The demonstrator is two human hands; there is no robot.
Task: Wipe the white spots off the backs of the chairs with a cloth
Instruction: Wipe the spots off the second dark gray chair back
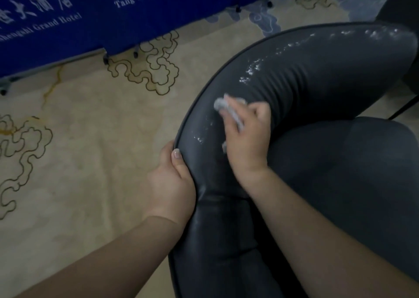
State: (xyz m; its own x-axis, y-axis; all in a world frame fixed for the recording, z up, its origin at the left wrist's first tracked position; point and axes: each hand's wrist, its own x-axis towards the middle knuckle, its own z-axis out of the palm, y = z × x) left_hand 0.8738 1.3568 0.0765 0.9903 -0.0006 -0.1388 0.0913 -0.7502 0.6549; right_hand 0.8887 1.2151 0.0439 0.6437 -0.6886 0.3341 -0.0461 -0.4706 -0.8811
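**Cloth on the curved chair back, white spots beside it**

The carpet point(95, 127) is beige with outlined cloud shapes and fills the floor to the left of the chair. Beyond the chair, at the far side of the carpet, hangs a blue table skirt point(68, 21) with white printed letters.

The chair back point(317, 75) is dark, smooth and curved, and it bends around the chair seat point(351, 173). White spots point(251, 69) lie along the upper part of the chair back, from the middle up to its far right end, and a few more sit lower, near the outer rim.

The left hand point(172, 184) grips the outer rim of the chair back, thumb on the inner face and fingers curled behind the rim. The right hand point(247, 137) lies on the inner face of the chair back, its fingers bent around a small pale cloth point(223, 105) and pressing it on the surface, between the two groups of spots.
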